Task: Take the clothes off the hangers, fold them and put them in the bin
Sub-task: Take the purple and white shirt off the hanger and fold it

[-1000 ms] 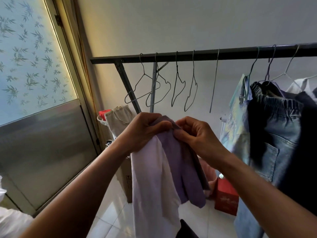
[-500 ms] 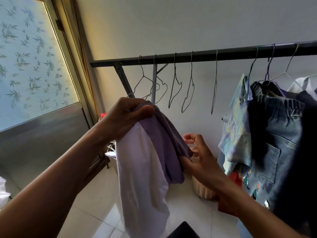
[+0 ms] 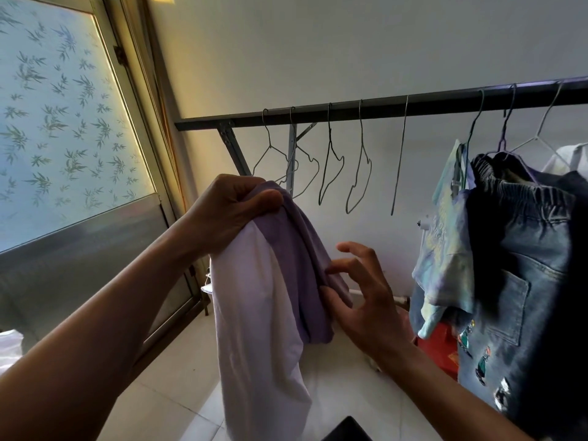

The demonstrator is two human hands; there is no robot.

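My left hand (image 3: 232,208) grips the top of a purple and white garment (image 3: 270,300), which hangs down in front of me. My right hand (image 3: 362,294) is lower, at the garment's right edge, fingers spread and its thumb touching the purple cloth. Behind them a dark rail (image 3: 381,106) carries several empty wire hangers (image 3: 331,160). On the right of the rail hang a tie-dye shirt (image 3: 445,237) and denim trousers (image 3: 521,281) with cartoon patches. No bin is in view.
A frosted door with a leaf pattern (image 3: 63,122) stands on the left. A red box (image 3: 439,348) sits on the tiled floor (image 3: 178,377) under the hung clothes. A dark object (image 3: 346,431) shows at the bottom edge.
My right hand let go of the garment's top and slid down its right side. My left hand lifted the garment up and to the left.
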